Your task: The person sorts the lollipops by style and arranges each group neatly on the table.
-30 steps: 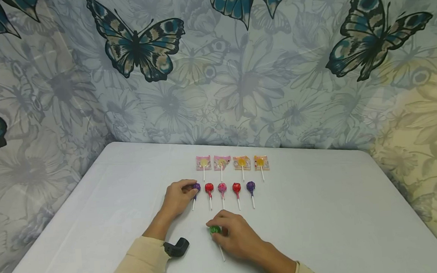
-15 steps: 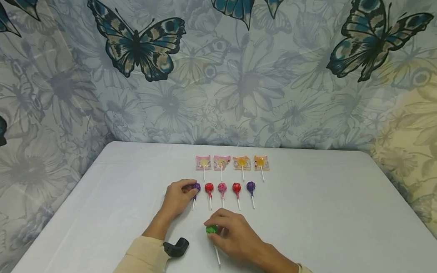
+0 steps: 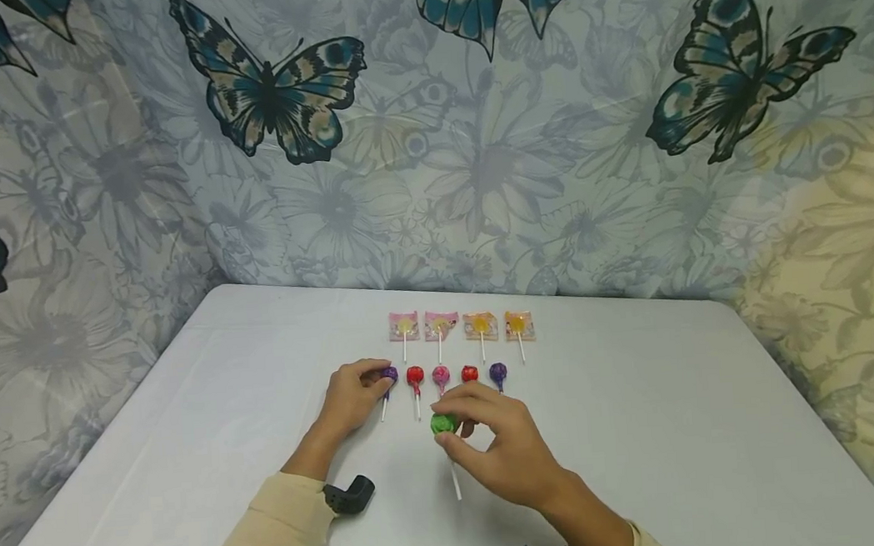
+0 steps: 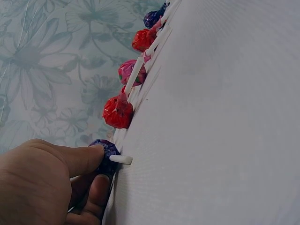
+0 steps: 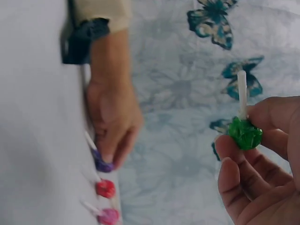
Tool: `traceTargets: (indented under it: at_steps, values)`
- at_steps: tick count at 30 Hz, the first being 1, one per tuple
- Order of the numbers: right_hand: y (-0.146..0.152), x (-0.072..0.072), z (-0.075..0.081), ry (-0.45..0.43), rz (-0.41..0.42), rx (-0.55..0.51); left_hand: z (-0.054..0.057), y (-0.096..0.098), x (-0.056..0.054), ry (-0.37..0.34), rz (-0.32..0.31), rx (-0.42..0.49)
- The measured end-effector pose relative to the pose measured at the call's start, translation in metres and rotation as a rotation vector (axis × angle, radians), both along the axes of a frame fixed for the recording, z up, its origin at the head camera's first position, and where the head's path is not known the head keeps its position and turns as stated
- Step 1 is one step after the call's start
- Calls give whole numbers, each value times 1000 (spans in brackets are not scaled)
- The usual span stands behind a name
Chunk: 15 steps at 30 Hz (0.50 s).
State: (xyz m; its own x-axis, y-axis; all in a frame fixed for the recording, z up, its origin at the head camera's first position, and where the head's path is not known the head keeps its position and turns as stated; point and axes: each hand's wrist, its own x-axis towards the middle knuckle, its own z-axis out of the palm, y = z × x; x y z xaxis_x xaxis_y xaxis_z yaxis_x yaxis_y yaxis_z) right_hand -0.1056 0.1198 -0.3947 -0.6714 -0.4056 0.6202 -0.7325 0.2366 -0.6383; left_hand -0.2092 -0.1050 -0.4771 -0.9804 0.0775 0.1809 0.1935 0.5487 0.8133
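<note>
A green-wrapped lollipop (image 3: 442, 423) is pinched by its candy head between the thumb and fingers of my right hand (image 3: 503, 444); its white stick points down toward me. In the right wrist view the green lollipop (image 5: 245, 133) shows plainly, held above the table. My left hand (image 3: 350, 397) pinches the head of a purple lollipop (image 3: 390, 374) at the left end of a row. Along that row lie a red lollipop (image 3: 415, 376), a pink lollipop (image 3: 441, 376), another red lollipop (image 3: 470, 373) and a dark purple lollipop (image 3: 498, 373). My right hand partly hides the sticks on the right.
Behind the row lie several flat lollipops in clear wrappers, two pinkish, such as this pink-wrapped one (image 3: 404, 327), and two orange, such as this orange-wrapped one (image 3: 519, 326). The white table (image 3: 679, 425) meets a butterfly-patterned wall (image 3: 476, 179). A black wrist camera (image 3: 350, 495) sits on my left wrist.
My right hand has lifted the green lollipop and brought it forward and slightly right, closer to the row. My left hand has stayed on the purple lollipop.
</note>
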Motion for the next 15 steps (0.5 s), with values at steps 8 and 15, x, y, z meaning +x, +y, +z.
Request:
traceTargets:
  at_steps: [8,15]
  values:
    - [26,-9,15,17,-65,-81,-2,0,3,-21,-5,7]
    - [47,-20,19,-2,-120,-143,-1,1,0,-16,0,8]
